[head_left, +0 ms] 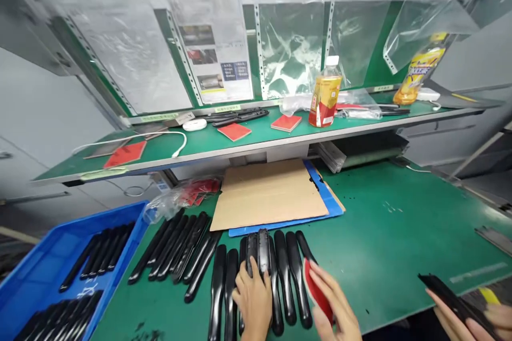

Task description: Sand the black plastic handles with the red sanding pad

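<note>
Several long, glossy black handle-shaped pieces lie side by side at the front of the green table. My left hand (pixel 254 298) rests over the middle of this row, thumb and fingers around a black handle-shaped piece (pixel 252 246); its lower part is hidden under the hand. Just beside it is a piece with a shiny, greyish top (pixel 263 250). My right hand (pixel 338 306) is at the row's right end, closed on a red pad (pixel 318 290) with a pale edge. The pad is close to the rightmost black piece (pixel 305 246).
More black pieces (pixel 164 248) lie to the left, near a blue crate (pixel 132 245) holding others. Cardboard (pixel 272 194) lies behind. A shelf (pixel 256 141) carries red pads and two bottles. At right, another person's hands (pixel 460 325) hold a black piece.
</note>
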The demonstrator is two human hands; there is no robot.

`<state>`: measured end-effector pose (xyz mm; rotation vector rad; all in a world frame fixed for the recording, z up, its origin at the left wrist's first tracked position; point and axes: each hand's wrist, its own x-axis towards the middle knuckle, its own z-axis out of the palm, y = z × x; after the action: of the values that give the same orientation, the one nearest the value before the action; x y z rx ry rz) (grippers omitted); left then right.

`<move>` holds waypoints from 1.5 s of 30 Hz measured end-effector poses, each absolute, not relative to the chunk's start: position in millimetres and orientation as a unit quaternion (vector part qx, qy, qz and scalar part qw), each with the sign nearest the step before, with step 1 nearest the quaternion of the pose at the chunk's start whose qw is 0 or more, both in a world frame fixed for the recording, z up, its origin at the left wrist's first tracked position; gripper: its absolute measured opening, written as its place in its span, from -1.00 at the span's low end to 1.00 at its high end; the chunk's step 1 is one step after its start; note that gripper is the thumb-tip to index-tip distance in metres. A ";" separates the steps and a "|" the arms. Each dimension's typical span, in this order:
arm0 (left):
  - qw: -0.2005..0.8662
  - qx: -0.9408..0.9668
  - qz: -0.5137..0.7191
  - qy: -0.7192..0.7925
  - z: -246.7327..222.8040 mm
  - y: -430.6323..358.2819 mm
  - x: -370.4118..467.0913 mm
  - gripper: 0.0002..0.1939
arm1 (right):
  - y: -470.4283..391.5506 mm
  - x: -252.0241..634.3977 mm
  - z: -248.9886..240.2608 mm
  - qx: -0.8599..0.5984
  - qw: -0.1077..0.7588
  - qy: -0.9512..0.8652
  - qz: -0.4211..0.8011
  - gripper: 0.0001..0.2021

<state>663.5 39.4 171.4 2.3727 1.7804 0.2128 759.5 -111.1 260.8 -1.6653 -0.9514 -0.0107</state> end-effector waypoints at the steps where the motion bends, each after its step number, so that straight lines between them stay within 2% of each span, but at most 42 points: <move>1: 0.079 0.798 0.068 0.593 170.9 38.8 662.0 -0.50 | -94.1 772.4 279.9 -0.701 0.560 -0.441 -0.020 -0.61; 4: 0.095 0.807 0.064 0.579 172.3 36.0 650.1 -0.50 | -26.2 812.2 359.9 -0.662 0.523 -0.524 -0.117 -0.59; 7: 0.133 0.798 0.101 0.579 176.0 32.4 622.9 -0.49 | 58.7 857.9 450.9 -0.648 0.507 -0.504 -0.261 -0.59; 9: 0.151 0.773 0.126 0.603 177.4 32.0 596.9 -0.47 | 110.2 887.6 495.3 -0.701 0.452 -0.481 -0.270 -0.53; 11: 0.162 0.742 0.128 0.638 176.8 34.2 569.2 -0.46 | 142.0 906.0 511.6 -0.730 0.407 -0.489 -0.248 -0.49; 13: 0.166 0.720 0.116 0.664 174.4 38.9 545.9 -0.47 | 144.4 903.7 493.8 -0.713 0.426 -0.486 -0.272 -0.49; 15: 0.169 0.711 0.105 0.674 171.0 45.9 532.3 -0.48 | 118.3 877.9 444.4 -0.677 0.494 -0.460 -0.293 -0.55; 17: 0.175 0.710 0.094 0.675 167.4 55.4 529.9 -0.49 | 75.5 835.0 374.9 -0.694 0.542 -0.432 -0.195 -0.62; 21: 0.183 0.698 0.066 0.690 163.0 79.4 541.1 -0.44 | -0.8 746.7 244.2 -0.746 0.474 -0.464 -0.052 -0.59; 24: 0.189 0.667 0.041 0.720 165.8 92.8 540.9 -0.45 | -22.0 711.9 195.9 -0.782 0.421 -0.459 0.008 -0.46; 27: 0.193 0.639 0.034 0.743 173.7 93.2 532.0 -0.52 | -20.0 702.1 183.6 -0.805 0.359 -0.469 0.061 -0.39; 31: 0.243 0.636 0.043 0.732 182.5 72.8 537.1 -0.63 | -5.9 696.1 185.7 -0.814 0.267 -0.503 0.118 -0.48; 36: 0.256 0.645 0.057 0.718 186.1 40.4 570.6 -0.56 | 3.3 687.2 189.8 -0.821 0.168 -0.520 0.168 -0.49; 41: 0.262 0.634 0.087 0.723 195.1 36.6 563.8 -0.54 | 8.6 689.7 194.9 -0.828 0.118 -0.508 0.205 -0.41; 45: 0.260 0.613 0.141 0.732 217.7 36.9 492.4 -0.57 | 12.0 700.2 181.3 -0.835 0.103 -0.488 0.233 -0.32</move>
<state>492.4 36.9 217.7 1.6602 1.9834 0.3825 700.2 12.0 181.3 -2.4633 -1.4403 0.6869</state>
